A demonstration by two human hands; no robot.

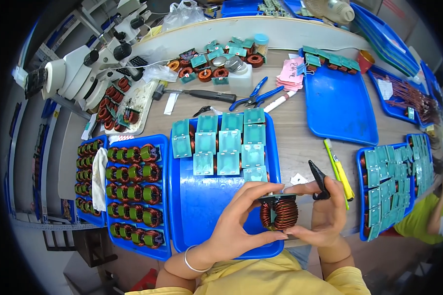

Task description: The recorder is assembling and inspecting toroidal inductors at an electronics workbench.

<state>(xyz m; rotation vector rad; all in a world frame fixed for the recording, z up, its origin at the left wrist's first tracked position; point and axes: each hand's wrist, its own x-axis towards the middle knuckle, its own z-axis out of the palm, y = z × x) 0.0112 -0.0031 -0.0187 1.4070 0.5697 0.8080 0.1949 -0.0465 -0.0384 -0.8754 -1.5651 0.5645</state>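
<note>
Both my hands hold a copper-wound toroidal coil (279,215) over the near right part of a blue tray (202,196). A small circuit board sits on the coil's upper side, seen nearly edge-on. My left hand (238,216) grips it from the left, thumb low and fingers along the top. From the right, my right hand (328,216) closes thumb and finger on it. A slim black tool (319,181), its kind unclear, is also tucked in the right hand's fingers. Beyond the hands, several coils with green boards (229,141) stand in rows in the tray, boards up.
Trays of green-cored coils (135,196) stand left, under a white cloth (99,179) at one edge. Farther back lie a hammer (202,94), blue pliers (256,96) and a microscope (79,73). To the right are a yellow cutter (343,179), a blue tray (339,108) and board-filled trays (386,187).
</note>
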